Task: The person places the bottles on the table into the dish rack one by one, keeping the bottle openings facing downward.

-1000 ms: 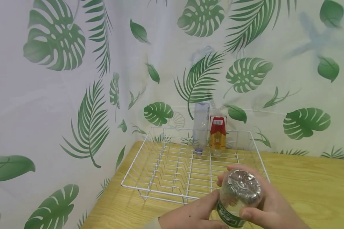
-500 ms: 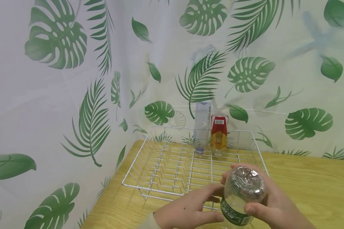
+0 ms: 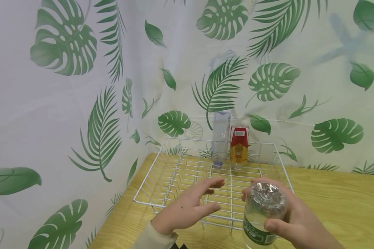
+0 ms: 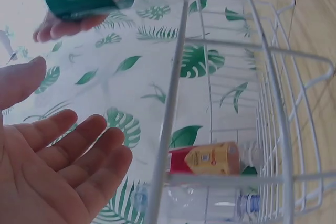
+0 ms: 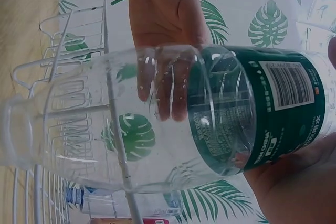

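My right hand (image 3: pixel 299 219) grips a clear plastic bottle (image 3: pixel 258 219) with a green label, its base up and neck down. In the right wrist view its neck (image 5: pixel 13 132) shows no cap. The bottle is in front of the right part of a white wire dish rack (image 4: pixel 170 98). My left hand (image 3: pixel 191 207) is over the rack's front edge, fingers loosely extended, holding nothing and apart from the bottle.
At the rack's back stand two upside-down bottles: a clear bluish bottle (image 3: pixel 220 138) and a bottle with a red and yellow label (image 3: pixel 239 148). A leaf-printed curtain (image 3: pixel 180 69) hangs behind and left. The wooden table (image 3: pixel 339 200) extends to the right.
My left hand has let go of the green-labelled bottle and moved left, over the rack's front. The right hand still holds the bottle and has shifted slightly right.
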A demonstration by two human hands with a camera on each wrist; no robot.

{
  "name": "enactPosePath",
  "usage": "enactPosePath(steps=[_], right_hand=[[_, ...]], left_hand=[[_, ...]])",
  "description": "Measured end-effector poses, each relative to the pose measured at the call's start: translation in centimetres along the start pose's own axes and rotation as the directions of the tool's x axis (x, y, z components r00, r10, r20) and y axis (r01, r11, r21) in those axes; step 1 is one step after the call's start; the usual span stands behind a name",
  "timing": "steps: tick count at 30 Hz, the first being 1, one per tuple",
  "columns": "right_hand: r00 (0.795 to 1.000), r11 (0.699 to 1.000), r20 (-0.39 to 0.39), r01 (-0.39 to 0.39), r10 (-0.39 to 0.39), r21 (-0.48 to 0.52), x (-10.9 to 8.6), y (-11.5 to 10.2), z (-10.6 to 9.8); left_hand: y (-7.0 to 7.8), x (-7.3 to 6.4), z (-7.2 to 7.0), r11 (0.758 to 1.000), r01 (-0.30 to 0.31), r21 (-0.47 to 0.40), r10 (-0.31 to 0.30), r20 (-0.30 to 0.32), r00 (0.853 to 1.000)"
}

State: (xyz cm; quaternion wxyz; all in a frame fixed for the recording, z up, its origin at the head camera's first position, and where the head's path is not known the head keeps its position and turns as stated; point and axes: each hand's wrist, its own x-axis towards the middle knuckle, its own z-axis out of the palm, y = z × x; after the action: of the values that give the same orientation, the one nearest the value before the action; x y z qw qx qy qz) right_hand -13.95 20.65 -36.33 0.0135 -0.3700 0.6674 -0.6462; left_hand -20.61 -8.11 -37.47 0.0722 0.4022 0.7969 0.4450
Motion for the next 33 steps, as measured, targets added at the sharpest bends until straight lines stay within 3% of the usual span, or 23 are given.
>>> enactPosePath(steps=[6, 13, 17, 20, 23, 26, 30, 32, 33], right_hand=[[1.000, 0.999, 0.015, -0.007, 0.006, 0.036, -0.2, -0.2, -0.5], [0.999, 0.999, -0.028, 0.030, -0.031, -0.022, -0.9, -0.7, -2.0], [0.997, 0.999, -0.078, -0.030, 0.027, -0.032, -1.5, -1.2, -3.5], [0.993, 0.999, -0.110, -0.033, 0.032, -0.007, -1.9, -1.4, -4.8], [0.989, 0.998, -0.145, 0.035, -0.028, 0.047, -2.3, -1.7, -5.9], [0.971, 0.981, -0.187, 0.169, -0.149, 0.095, -2.3, -2.4, -6.6], [0.911, 0.900, -0.166, 0.403, -0.378, 0.163, -1.6, -3.6, -7.2], [0.887, 0.871, -0.148, 0.459, -0.438, 0.173, -1.5, -4.0, -7.8], [0.884, 0.872, -0.158, 0.462, -0.439, 0.162, -1.7, -4.1, -8.1]], left_hand=[[-0.7, -0.4, -2.0, 0.993, 0.104, 0.059, -0.098, -0.092, 0.991], [-2.0, -1.2, -4.8, 0.980, 0.177, 0.096, -0.151, -0.233, 0.961], [-2.8, -1.6, -5.9, 0.973, 0.200, 0.113, -0.159, -0.298, 0.941], [-3.4, -1.8, -6.5, 0.966, 0.233, 0.111, -0.185, -0.332, 0.925], [-4.1, -2.1, -7.1, 0.959, 0.266, 0.097, -0.215, -0.359, 0.908], [-4.7, -2.4, -7.7, 0.952, 0.293, 0.090, -0.242, -0.368, 0.898], [-5.8, -2.8, -8.6, 0.932, 0.333, 0.142, -0.256, -0.392, 0.883], [-6.3, -3.1, -9.1, 0.914, 0.362, 0.182, -0.264, -0.410, 0.873], [-6.6, -3.3, -9.4, 0.904, 0.379, 0.199, -0.271, -0.418, 0.867]])
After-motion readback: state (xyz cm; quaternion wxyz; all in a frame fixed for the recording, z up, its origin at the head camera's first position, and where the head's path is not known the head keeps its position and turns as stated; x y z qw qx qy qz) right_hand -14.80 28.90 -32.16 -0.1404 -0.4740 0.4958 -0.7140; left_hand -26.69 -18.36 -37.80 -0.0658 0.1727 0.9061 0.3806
